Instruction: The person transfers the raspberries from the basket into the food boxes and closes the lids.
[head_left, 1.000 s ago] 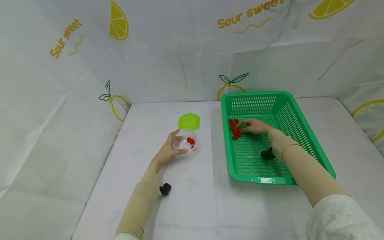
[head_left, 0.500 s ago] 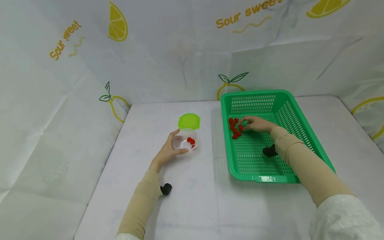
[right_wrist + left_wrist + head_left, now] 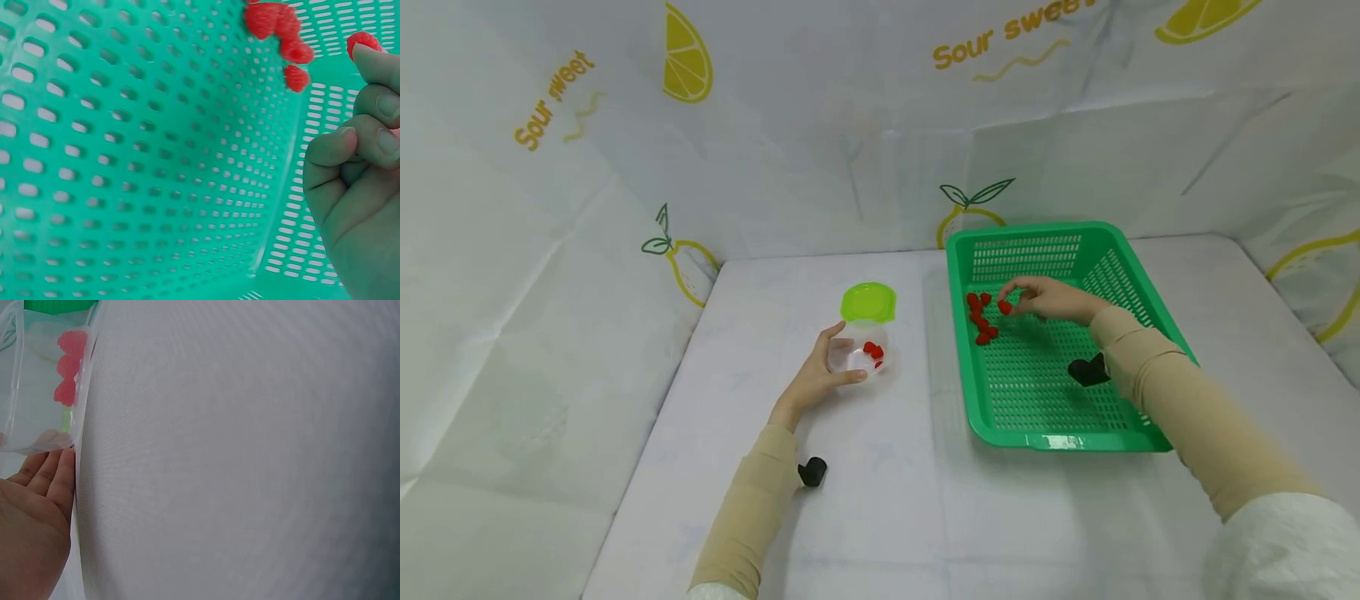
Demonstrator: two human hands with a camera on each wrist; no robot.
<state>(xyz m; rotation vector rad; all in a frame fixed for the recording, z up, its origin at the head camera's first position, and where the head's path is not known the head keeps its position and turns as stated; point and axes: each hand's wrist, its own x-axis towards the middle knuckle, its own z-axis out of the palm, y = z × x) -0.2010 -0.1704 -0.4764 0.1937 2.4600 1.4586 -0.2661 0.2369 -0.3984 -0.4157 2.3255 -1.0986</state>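
Observation:
My right hand [image 3: 1051,298] pinches one red raspberry [image 3: 1004,307] between thumb and fingertips, raised over the green basket [image 3: 973,417]. In the right wrist view the held raspberry [image 3: 364,42] shows past the thumb, the other fingers curled in. Several more raspberries [image 3: 977,319] lie along the basket's left side. At the left, my left hand [image 3: 813,379] grips a clear plastic tub [image 3: 848,360] between thumb and fingers. A few raspberries rest inside the tub; the left wrist view shows them as red shapes [image 3: 70,365] through its wall, with the left hand's fingers [image 3: 61,481] against it.
A bright green lid [image 3: 868,302] lies on the white-covered table [image 3: 880,500] just behind the tub. The basket stands to the right with raised, slotted walls. A white printed sheet [image 3: 820,167] hangs behind the table.
The right hand has picked a raspberry out of the group and moved it up and slightly away from the others. The left hand and tub stay in place.

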